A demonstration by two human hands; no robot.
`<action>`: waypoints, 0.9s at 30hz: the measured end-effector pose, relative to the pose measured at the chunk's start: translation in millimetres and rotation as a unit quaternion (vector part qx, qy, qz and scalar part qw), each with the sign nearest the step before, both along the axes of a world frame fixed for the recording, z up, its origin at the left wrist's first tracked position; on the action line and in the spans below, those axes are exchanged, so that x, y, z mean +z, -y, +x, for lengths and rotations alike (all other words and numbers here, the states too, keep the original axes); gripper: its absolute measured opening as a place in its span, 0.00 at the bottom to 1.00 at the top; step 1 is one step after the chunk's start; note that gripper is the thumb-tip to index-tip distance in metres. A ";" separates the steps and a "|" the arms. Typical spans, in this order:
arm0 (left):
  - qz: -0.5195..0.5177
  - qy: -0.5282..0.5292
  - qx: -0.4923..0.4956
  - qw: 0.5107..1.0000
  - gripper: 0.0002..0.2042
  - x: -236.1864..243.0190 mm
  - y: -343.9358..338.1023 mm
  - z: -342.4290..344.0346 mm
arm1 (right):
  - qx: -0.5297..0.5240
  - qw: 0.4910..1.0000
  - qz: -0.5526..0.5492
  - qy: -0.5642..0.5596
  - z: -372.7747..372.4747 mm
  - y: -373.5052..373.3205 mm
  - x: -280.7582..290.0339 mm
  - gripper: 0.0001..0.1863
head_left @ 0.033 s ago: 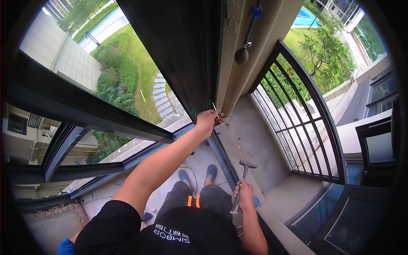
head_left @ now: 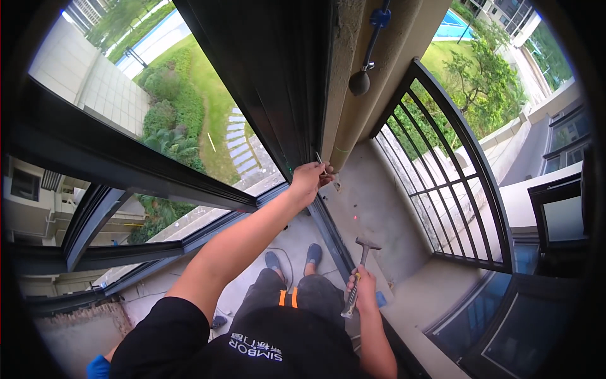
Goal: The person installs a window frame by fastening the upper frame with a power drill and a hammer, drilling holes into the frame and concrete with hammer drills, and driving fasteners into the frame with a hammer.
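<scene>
My left hand [head_left: 307, 179] is stretched forward to the dark window frame post [head_left: 278, 76], its fingers pinched on a thin metal rod [head_left: 318, 156] at the gap beside the beige wall. Most of the rod is hidden by the fingers, so its kind is unclear. Lower and to the right, my right hand [head_left: 362, 288] grips a hammer [head_left: 365, 254] by its handle. The hammer's head points up and away from me, apart from the frame and the wall.
A dark metal railing [head_left: 475, 183] curves on the right. An inflation bulb [head_left: 359, 83] hangs by the wall at the top. Frame bars [head_left: 158, 183] and glass run along the left. A low sill track [head_left: 338, 237] crosses the floor by my feet; a cable lies there.
</scene>
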State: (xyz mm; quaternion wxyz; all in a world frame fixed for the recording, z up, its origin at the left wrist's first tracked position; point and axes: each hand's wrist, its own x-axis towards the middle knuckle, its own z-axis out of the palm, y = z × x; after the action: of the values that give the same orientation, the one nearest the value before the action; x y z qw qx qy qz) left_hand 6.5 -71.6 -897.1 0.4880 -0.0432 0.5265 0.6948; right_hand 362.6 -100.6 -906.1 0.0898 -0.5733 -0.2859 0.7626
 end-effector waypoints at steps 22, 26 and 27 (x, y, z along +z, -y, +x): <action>0.011 0.027 0.062 0.998 0.08 11.3 -14.2 -8.0 | -0.148 0.982 0.041 -0.106 -127.1 57.8 56.4 0.14; -0.034 0.022 0.048 0.998 0.07 -2.3 -6.5 -18.0 | -0.164 0.976 0.042 -0.139 -151.1 69.6 62.6 0.16; -0.024 0.028 0.060 0.997 0.07 -5.7 -8.8 -20.4 | -0.165 0.975 0.047 -0.140 -156.5 71.0 61.8 0.15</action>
State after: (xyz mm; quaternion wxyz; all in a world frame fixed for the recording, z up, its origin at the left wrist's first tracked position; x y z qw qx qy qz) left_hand -13.9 -62.8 -902.8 0.4586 -0.1060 0.5253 0.7088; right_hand 206.1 -171.6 -844.3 0.2800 -0.4953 -0.2073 0.7958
